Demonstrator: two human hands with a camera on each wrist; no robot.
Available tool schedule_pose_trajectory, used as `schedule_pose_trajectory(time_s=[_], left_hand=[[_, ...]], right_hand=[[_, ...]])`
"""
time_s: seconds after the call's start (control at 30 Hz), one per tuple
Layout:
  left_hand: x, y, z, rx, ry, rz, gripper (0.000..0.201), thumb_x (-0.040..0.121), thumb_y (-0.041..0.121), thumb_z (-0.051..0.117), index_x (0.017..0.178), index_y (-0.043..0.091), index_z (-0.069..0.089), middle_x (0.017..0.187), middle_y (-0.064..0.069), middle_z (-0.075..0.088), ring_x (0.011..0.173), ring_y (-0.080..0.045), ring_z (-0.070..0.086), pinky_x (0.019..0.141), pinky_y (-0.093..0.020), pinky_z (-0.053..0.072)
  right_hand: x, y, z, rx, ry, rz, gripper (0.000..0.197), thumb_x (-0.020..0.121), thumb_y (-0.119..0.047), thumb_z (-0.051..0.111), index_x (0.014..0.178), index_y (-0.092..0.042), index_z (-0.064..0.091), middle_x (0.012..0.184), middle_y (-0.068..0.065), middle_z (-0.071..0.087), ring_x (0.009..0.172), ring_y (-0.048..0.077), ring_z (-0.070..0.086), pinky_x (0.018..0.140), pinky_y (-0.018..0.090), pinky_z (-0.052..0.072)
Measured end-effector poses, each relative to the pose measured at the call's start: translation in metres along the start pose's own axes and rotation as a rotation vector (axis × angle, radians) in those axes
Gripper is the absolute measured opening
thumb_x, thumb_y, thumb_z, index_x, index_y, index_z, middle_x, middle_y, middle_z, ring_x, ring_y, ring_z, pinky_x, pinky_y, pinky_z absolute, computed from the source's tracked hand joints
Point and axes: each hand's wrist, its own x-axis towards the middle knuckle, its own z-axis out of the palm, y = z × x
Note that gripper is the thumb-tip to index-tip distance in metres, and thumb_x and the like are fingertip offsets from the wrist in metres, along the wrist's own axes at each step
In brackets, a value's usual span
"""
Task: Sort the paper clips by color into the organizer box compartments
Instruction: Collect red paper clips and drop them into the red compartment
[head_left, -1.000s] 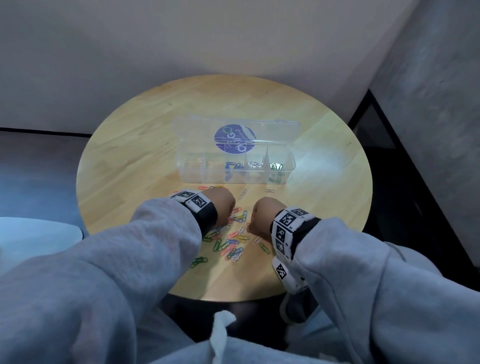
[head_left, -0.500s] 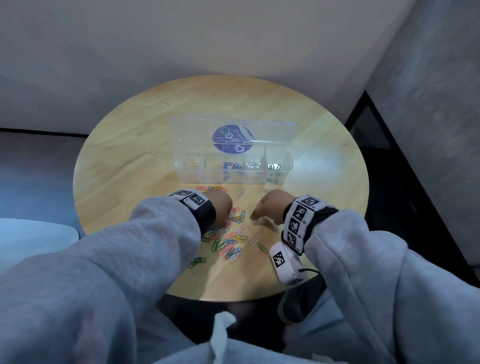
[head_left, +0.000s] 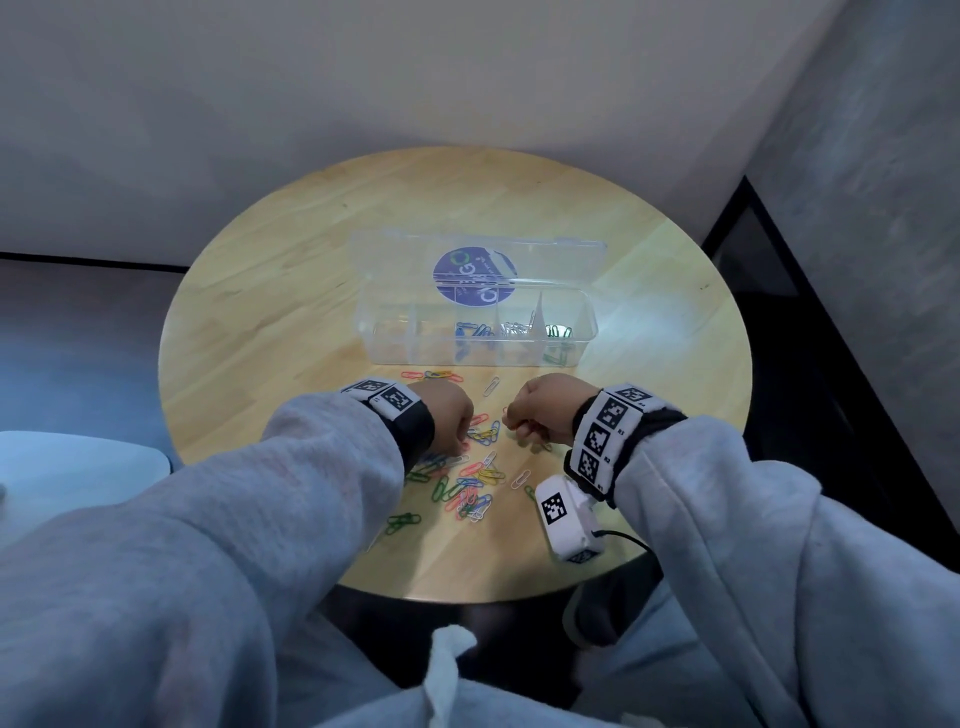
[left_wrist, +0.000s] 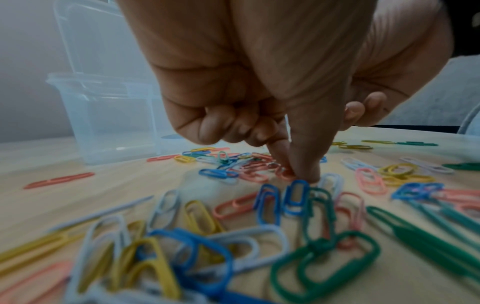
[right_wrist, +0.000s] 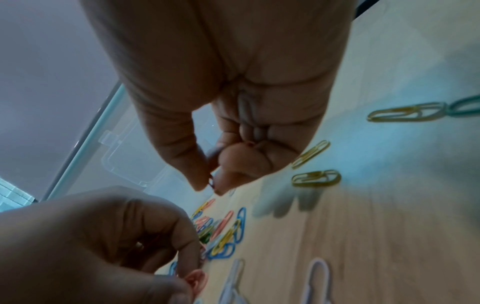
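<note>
A clear organizer box (head_left: 395, 343) stands mid-table with its lid (head_left: 561, 260) tipped back. Its compartments hold blue clips (head_left: 475, 332), white clips (head_left: 514, 328) and green clips (head_left: 558, 332); the left ones look bare. A mixed pile of paper clips (head_left: 475, 483) lies in front of it. My left hand (left_wrist: 296, 172) reaches down into the pile, thumb and forefinger pinching a pink clip (left_wrist: 284, 171) that lies on the table. My right hand (right_wrist: 211, 185) hovers just right of the pile, its thumb and forefinger pinching a thin reddish clip (right_wrist: 210, 182), mostly hidden.
The round wooden table (head_left: 260, 312) stands against a pale wall, with a dark gap at the right. Stray clips (head_left: 431, 374) lie near the box front, and yellow ones (right_wrist: 315, 178) near my right hand. A white wrist camera unit (head_left: 569, 519) hangs below my right wrist.
My right hand has drawn away from the pile, up and slightly right, and its wrist has turned. My left hand stays at the pile.
</note>
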Motion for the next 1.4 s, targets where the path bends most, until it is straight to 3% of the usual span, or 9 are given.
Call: schedule_pose_trajectory(time_s=[0.4, 0.53, 0.67, 0.8, 0.93, 1.1, 1.2, 1.27, 1.4], left_hand=[[-0.002, 0.004, -0.002, 0.020, -0.052, -0.024, 0.017, 0.085, 0.020, 0.058, 0.095, 0.010, 0.067, 0.083, -0.002, 0.057, 0.077, -0.021, 0.050, 0.067, -0.026, 0.039], [-0.009, -0.019, -0.019, -0.401, 0.079, -0.093, 0.012, 0.084, 0.020, 0.059, 0.073, 0.015, 0.057, 0.071, -0.001, 0.055, 0.067, -0.018, 0.050, 0.064, -0.021, 0.039], [-0.019, -0.034, -0.038, -1.217, 0.091, -0.178, 0.027, 0.088, -0.001, 0.044, 0.063, 0.007, 0.048, 0.066, -0.011, 0.058, 0.045, -0.011, 0.050, 0.047, -0.016, 0.041], [-0.029, -0.047, -0.043, -1.559, 0.083, -0.181, 0.027, 0.082, -0.005, 0.029, 0.059, 0.007, 0.039, 0.060, -0.009, 0.053, 0.035, -0.009, 0.041, 0.033, -0.012, 0.030], [-0.032, -0.056, -0.037, -1.690, 0.025, -0.205, 0.027, 0.080, -0.002, 0.025, 0.060, 0.014, 0.030, 0.049, -0.005, 0.046, 0.030, -0.010, 0.034, 0.032, -0.007, 0.021], [-0.029, -0.052, -0.029, -1.570, -0.076, -0.342, 0.022, 0.085, 0.012, 0.043, 0.064, 0.016, 0.036, 0.051, 0.001, 0.037, 0.029, -0.006, 0.028, 0.032, -0.008, 0.014], [-0.026, -0.048, -0.028, -1.543, -0.042, -0.426, 0.018, 0.088, 0.012, 0.045, 0.070, 0.012, 0.042, 0.060, -0.001, 0.037, 0.034, -0.008, 0.033, 0.033, -0.009, 0.023], [-0.023, -0.047, -0.030, -1.581, -0.039, -0.422, 0.015, 0.089, 0.008, 0.040, 0.076, 0.009, 0.046, 0.064, -0.003, 0.040, 0.041, -0.011, 0.040, 0.034, -0.011, 0.033], [-0.022, -0.046, -0.036, -1.644, -0.024, -0.397, 0.025, 0.086, -0.004, 0.025, 0.079, 0.005, 0.047, 0.075, -0.012, 0.047, 0.060, -0.018, 0.050, 0.040, -0.015, 0.046]], right_hand=[[-0.003, 0.004, -0.010, 0.333, 0.048, 0.048, 0.027, 0.091, 0.009, 0.028, 0.074, -0.003, 0.046, 0.064, 0.004, 0.030, 0.052, 0.013, 0.025, 0.048, 0.021, 0.024], [-0.001, 0.001, -0.013, 0.405, 0.062, 0.076, 0.023, 0.093, 0.004, 0.033, 0.077, 0.000, 0.049, 0.065, 0.005, 0.032, 0.053, 0.016, 0.033, 0.050, 0.022, 0.035], [0.000, -0.009, -0.007, 0.394, 0.080, 0.085, 0.027, 0.091, 0.000, 0.035, 0.068, -0.003, 0.049, 0.066, 0.011, 0.045, 0.059, 0.023, 0.053, 0.049, 0.025, 0.052], [0.004, -0.025, 0.007, 0.226, 0.070, 0.031, 0.029, 0.092, -0.006, 0.041, 0.063, -0.010, 0.040, 0.061, 0.007, 0.037, 0.052, 0.018, 0.038, 0.045, 0.022, 0.035], [0.009, -0.033, 0.015, -0.390, 0.138, -0.081, 0.023, 0.091, -0.020, 0.057, 0.071, -0.011, 0.049, 0.062, 0.001, 0.043, 0.053, 0.014, 0.039, 0.049, 0.021, 0.032], [0.011, -0.032, 0.021, -0.645, 0.150, -0.132, 0.021, 0.084, -0.015, 0.064, 0.104, -0.013, 0.067, 0.081, -0.003, 0.055, 0.082, 0.014, 0.051, 0.052, 0.015, 0.033], [0.019, -0.032, 0.025, -0.737, 0.136, -0.114, 0.003, 0.087, -0.013, 0.060, 0.088, -0.012, 0.063, 0.068, -0.002, 0.049, 0.081, 0.015, 0.049, 0.050, 0.017, 0.031], [0.031, -0.027, 0.026, -0.726, 0.129, -0.053, 0.027, 0.091, -0.012, 0.054, 0.065, -0.013, 0.044, 0.064, 0.002, 0.038, 0.085, 0.014, 0.042, 0.049, 0.020, 0.030], [0.031, -0.021, 0.026, -0.834, 0.195, -0.093, 0.031, 0.083, -0.027, 0.060, 0.061, -0.027, 0.038, 0.087, 0.003, 0.050, 0.082, 0.021, 0.048, 0.077, 0.030, 0.047]])
